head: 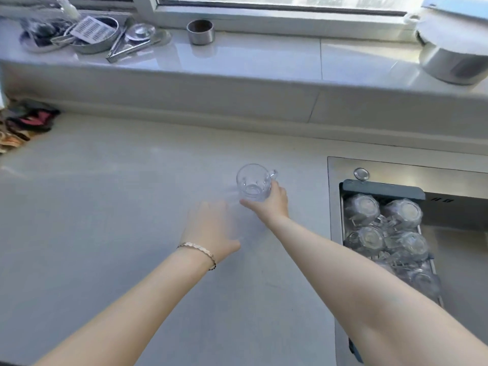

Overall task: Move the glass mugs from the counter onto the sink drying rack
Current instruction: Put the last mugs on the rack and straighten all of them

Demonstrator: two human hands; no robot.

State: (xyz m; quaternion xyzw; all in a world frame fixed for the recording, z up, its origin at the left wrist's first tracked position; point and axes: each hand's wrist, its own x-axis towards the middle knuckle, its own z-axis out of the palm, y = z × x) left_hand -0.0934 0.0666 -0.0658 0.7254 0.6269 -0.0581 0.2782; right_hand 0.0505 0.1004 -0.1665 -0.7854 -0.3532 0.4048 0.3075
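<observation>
A clear glass mug [253, 182] stands upright on the pale counter [118, 207], its handle pointing right. My right hand [269, 203] wraps around its lower right side. My left hand [211, 228], with a bracelet on the wrist, hovers blurred just left of the mug and holds nothing, its fingers loosely spread. The drying rack [383, 187] sits over the sink at the right and carries several glass mugs [361, 210] turned upside down.
A raised window ledge [237, 64] runs along the back with a metal cup [200, 31], a pile of metal bowls and tongs [89, 35] and a white pot [454, 56]. Folded cloths [23, 125] lie at the counter's left edge. The steel sink rim [335, 196] borders the rack.
</observation>
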